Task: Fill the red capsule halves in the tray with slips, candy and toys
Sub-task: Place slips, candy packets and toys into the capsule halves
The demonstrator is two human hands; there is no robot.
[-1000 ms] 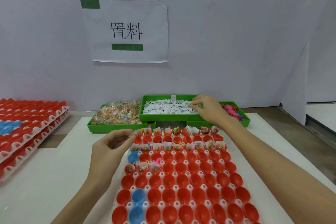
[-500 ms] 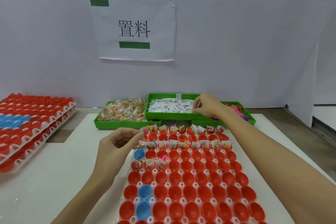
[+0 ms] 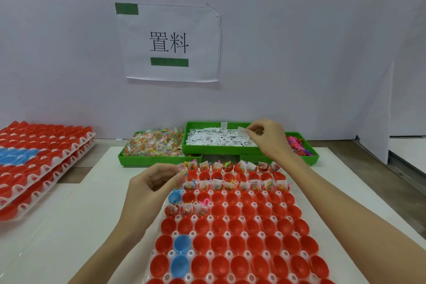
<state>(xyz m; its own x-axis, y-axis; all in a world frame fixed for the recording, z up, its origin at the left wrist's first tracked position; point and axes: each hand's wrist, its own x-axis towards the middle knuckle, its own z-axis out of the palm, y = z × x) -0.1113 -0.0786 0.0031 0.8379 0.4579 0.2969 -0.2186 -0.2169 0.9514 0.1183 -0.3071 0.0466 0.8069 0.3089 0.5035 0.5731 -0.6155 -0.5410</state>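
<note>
A white tray of red capsule halves lies in front of me, with a few blue halves mixed in. Far rows and part of a nearer row hold slips, candy packets and toys. My right hand pinches a white slip above the green bin of slips. My left hand hovers at the tray's far left corner and pinches a small clear candy packet.
A green bin of candy packets stands left of the slips, and a bin of pink toys to the right. Stacked trays of red and blue halves lie at the far left. A paper sign hangs on the wall.
My right hand has lifted out of the slip bin with one slip pinched. The left hand has stayed near the tray's far left corner.
</note>
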